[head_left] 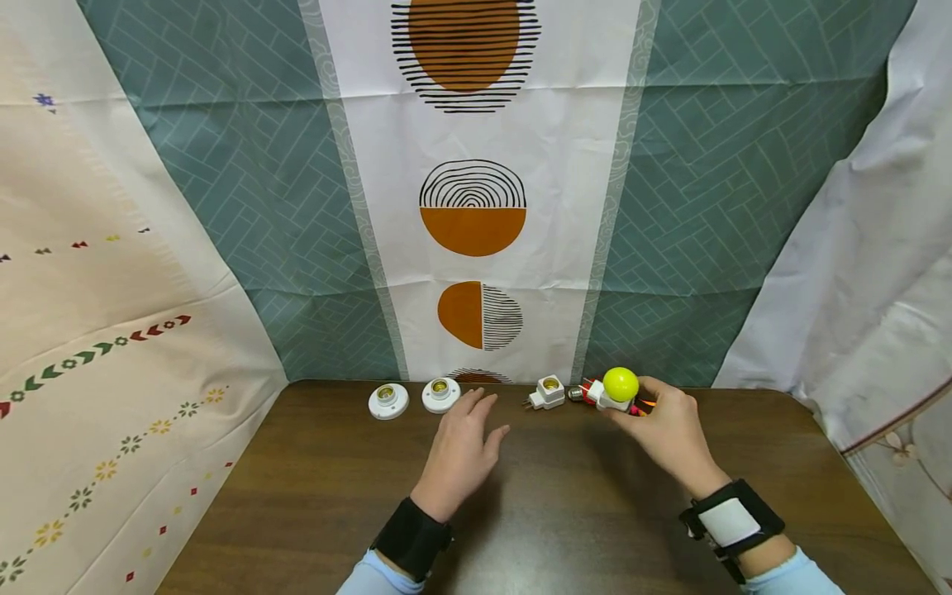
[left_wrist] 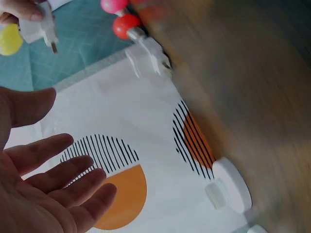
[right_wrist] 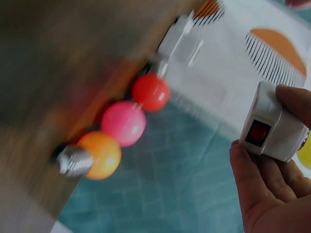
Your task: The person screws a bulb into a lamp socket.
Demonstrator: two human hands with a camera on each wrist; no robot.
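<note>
My right hand (head_left: 673, 434) grips a white plug-in bulb socket (right_wrist: 279, 128) between thumb and fingers, raised above the table. A yellow bulb (head_left: 621, 384) sits in that socket. In the right wrist view a dark red switch (right_wrist: 257, 133) shows on its side, and in the left wrist view its plug pins point away from the hand. My left hand (head_left: 461, 463) hovers with fingers spread and nothing in it, near a round white lamp holder (head_left: 441, 397). A second plug-in socket (head_left: 549, 392) rests on the table between the hands.
Another round lamp holder (head_left: 388, 402) stands farther left along the back edge. A red bulb (right_wrist: 150, 92), a pink bulb (right_wrist: 124, 124) and an orange bulb (right_wrist: 99, 154) lie in a row behind the right hand. A patterned cloth (head_left: 483, 132) hangs behind the brown table (head_left: 565, 512).
</note>
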